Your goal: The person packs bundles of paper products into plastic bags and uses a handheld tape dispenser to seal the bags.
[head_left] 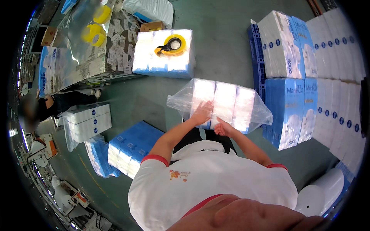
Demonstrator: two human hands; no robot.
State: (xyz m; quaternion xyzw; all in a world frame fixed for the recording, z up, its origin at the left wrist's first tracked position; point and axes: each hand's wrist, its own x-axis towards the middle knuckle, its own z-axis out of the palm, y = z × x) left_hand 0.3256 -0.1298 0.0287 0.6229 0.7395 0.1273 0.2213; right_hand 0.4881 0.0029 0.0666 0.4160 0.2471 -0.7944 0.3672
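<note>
Leftmost, white machines [40,150] stand along the edge of the floor, and a co-worker [77,103] in dark clothes is beside a table [69,40] that bears yellow tape rolls [94,34] and, at its right end, many paper slips [117,50]. Below the table in the view, a bagged pack [90,122], white with dark round marks, lies near a smaller blue pack [97,156] and a big blue-topped pack [135,142]. Farther right, a white sack [156,11] lies at the top, and beneath it a white-and-blue pack [146,46] carries a yellow-and-black tape dispenser [165,48]. Next comes the left hand [203,112], its fingers extended and laid flat on the left part of the white pack [225,100], which is in front of the person's body, inside a clear bag [263,113] whose loose ends stick out on both sides. Beside it, the right hand [224,128] is at the pack's near edge with fingers curled; whether they pinch the film I cannot tell. Rightward, a blue pallet [256,50] edges stacked blue-and-white packs [283,111], then white packs [333,46], with a big white roll [320,192] below.
</note>
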